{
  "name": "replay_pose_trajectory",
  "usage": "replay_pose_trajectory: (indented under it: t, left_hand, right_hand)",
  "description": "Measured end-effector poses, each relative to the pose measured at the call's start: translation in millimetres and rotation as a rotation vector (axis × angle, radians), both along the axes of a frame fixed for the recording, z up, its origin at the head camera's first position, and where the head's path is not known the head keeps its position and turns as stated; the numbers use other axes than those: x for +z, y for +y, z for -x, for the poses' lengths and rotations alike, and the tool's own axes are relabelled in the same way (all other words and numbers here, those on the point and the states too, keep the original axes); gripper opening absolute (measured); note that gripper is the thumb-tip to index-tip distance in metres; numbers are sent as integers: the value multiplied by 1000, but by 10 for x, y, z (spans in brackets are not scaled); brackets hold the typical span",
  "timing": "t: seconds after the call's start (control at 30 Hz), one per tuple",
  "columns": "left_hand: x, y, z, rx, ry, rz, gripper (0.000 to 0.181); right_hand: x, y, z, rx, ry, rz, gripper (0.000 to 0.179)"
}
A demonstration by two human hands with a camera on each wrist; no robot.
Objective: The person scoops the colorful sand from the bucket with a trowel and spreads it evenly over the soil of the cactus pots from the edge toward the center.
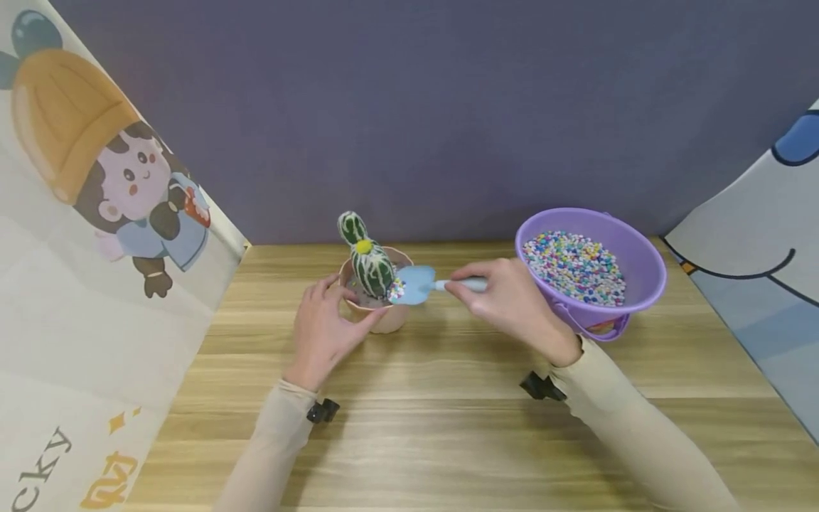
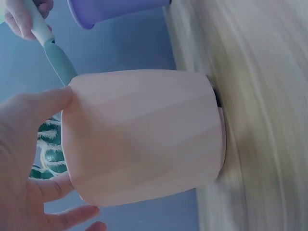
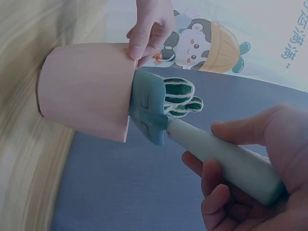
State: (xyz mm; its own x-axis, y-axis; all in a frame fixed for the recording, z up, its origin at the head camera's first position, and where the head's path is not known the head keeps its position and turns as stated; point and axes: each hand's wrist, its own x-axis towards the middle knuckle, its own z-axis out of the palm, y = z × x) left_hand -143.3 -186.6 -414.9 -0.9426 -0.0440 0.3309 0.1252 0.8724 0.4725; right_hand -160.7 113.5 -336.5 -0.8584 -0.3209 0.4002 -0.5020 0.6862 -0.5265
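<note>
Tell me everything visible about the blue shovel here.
The shovel has a scooped blue blade and a paler, thick handle, plastic by its look. The right hand grips the handle. The tilted blade reaches over the rim of the pink pot, multicoloured beads at its tip beside the cactus; contact with either is unclear.

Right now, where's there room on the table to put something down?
There's bare table between the two sleeves, and another patch left of the pink pot, reaching the cartoon wall. It's crowded around that pot, with the left hand, blue scoop and cactus, and beside the purple bucket, where the right hand is.
</note>
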Motion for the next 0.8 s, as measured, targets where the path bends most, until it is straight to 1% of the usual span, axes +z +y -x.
replay_pose_trajectory:
  t: [0.13, 0.2, 0.37, 0.47, 0.73, 0.8]
  left_hand:
    - [-12, -21, 19, -24, -18, -42, 79]
    - [-19, -59, 53, -60, -25, -76, 85]
    - [-58, -176, 143, -163, -44, -153, 89]
    - [-89, -236, 178, -201, -55, -178, 89]
    - [-120, -327, 234, -260, -61, -201, 88]
    - [-123, -331, 246, -262, -70, -199, 89]
  right_hand:
    - [22, -17, -4, -1, 21, -13, 21]
    - [32, -20, -8, -4, 26, -18, 20]
    - [55, -23, -26, 11, 50, -12, 20]
    - [54, -22, -35, 30, 63, -4, 20]
    - [65, -12, -36, 42, 69, 5, 19]
    - [69, -9, -35, 39, 71, 3, 20]
